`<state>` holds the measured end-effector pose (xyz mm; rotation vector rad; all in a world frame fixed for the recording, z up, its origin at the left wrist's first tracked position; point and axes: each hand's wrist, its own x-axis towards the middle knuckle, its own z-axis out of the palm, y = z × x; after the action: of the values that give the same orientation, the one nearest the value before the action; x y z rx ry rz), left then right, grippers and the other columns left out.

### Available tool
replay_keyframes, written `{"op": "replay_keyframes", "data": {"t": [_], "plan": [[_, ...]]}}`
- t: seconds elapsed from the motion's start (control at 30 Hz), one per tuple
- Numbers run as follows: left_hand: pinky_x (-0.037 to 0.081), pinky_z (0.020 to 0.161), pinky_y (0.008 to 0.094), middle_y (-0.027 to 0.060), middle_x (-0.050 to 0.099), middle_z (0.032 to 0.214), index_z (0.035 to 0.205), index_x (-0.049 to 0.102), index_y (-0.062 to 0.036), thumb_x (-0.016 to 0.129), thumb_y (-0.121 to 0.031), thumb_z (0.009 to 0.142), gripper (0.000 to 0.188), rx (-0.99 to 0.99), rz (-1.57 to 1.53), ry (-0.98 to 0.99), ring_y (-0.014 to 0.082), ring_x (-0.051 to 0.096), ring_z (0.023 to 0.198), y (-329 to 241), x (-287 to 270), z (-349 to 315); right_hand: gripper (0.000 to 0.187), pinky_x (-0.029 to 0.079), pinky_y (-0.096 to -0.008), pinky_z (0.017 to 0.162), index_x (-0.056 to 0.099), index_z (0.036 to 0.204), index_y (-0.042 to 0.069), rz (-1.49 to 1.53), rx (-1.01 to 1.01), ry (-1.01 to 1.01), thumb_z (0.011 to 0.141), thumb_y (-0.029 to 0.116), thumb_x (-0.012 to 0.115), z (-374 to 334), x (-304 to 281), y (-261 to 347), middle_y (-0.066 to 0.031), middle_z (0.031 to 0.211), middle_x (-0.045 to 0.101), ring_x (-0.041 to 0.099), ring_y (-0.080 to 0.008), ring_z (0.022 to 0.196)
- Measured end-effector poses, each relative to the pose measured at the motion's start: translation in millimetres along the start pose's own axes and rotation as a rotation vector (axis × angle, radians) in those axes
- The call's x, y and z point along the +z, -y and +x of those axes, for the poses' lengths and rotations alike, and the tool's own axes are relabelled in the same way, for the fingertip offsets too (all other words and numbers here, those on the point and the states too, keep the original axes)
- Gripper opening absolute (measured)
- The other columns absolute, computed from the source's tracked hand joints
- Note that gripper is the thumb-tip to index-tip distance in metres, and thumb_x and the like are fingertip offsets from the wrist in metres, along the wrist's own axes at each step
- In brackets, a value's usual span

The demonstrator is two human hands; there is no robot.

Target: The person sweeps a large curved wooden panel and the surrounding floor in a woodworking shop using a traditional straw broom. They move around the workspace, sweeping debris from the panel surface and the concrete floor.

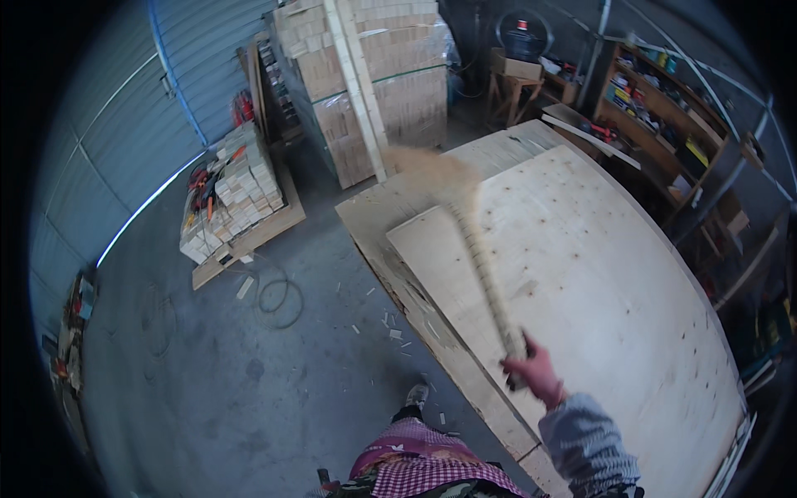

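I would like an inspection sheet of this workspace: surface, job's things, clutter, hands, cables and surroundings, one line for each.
Surface: top sheet, with dark spots, lies over a lower sheet.
Job's things: broom, slanting above the top sheet; its far end is blurred.
Clutter: wood scraps on the floor.
Hands: right hand grips the broom; a sliver at the lower edge may be the left hand, too little to judge.
Cables: coil on the floor, cable or hose unclear.
Surroundings: wood stack; block pile.
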<state>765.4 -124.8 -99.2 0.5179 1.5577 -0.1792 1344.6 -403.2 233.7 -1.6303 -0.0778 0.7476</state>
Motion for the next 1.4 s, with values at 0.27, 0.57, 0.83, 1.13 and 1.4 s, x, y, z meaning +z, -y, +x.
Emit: {"op": "replay_keyframes", "data": {"t": [0.27, 0.57, 0.83, 1.13, 1.4], "plan": [[0.048, 0.052, 0.0434, 0.0169, 0.059, 0.061, 0.072, 0.058, -0.0032, 0.053, -0.038, 0.088, 0.038, 0.124, -0.045, 0.047, 0.0319, 0.057, 0.051, -70.1, 40.8, -26.8, 0.049, 0.051, -0.0345, 0.042, 0.047, 0.117, 0.002, 0.077, -0.108, -0.091, 0.073, 0.0, 0.069, 206.4, 28.0, 64.0, -0.0078, 0.069, 0.058, 0.058, -0.0183, 0.052], [0.035, 0.037, 0.0342, 0.0042, 0.039, 0.049, 0.066, 0.047, -0.0107, 0.062, -0.019, 0.083, 0.024, 0.114, -0.221, 0.026, 0.0213, 0.039, 0.037, -177.5, 102.3, -50.0, 0.08, 0.05, -0.0255, 0.08, 0.028, 0.143, -0.002, -0.156, 0.353, 0.524, 0.077, 0.005, 0.072, 26.9, 88.7, 29.3, -0.0124, 0.116, 0.059, 0.061, -0.0144, 0.095], [0.03, 0.036, 0.0318, 0.0035, 0.04, 0.047, 0.065, 0.048, -0.0076, 0.062, -0.014, 0.084, 0.025, 0.276, -0.08, -0.073, 0.0173, 0.037, 0.035, -238.9, 152.0, -61.3, 0.076, 0.045, -0.0201, 0.075, 0.03, 0.145, 0.005, 0.077, 0.137, 0.78, 0.079, 0.001, 0.068, 12.1, 114.6, 62.4, -0.0035, 0.115, 0.056, 0.051, -0.005, 0.086], [0.044, 0.041, 0.0312, 0.0069, 0.052, 0.058, 0.077, 0.052, -0.0013, 0.072, -0.017, 0.074, 0.025, 0.689, 0.397, -0.173, 0.0175, 0.052, 0.044, -330.3, 229.8, -112.0, 0.069, 0.049, -0.0368, 0.084, 0.04, 0.135, 0.005, -0.855, 0.275, 0.111, 0.073, 0.02, 0.065, 17.4, 13.4, -36.2, -0.0236, 0.101, 0.064, 0.062, -0.0338, 0.098], [0.043, 0.041, 0.0296, 0.0067, 0.053, 0.058, 0.079, 0.054, 0.0017, 0.074, -0.019, 0.071, 0.03, 0.947, 0.523, -0.046, 0.0155, 0.052, 0.043, -431.3, 355.7, -115.9, 0.04, 0.051, -0.0448, 0.08, 0.058, 0.109, 0.012, -0.925, 0.711, -0.398, 0.069, 0.014, 0.062, -231.8, -96.6, -182.5, -0.0193, 0.096, 0.065, 0.062, -0.0369, 0.095]]}}
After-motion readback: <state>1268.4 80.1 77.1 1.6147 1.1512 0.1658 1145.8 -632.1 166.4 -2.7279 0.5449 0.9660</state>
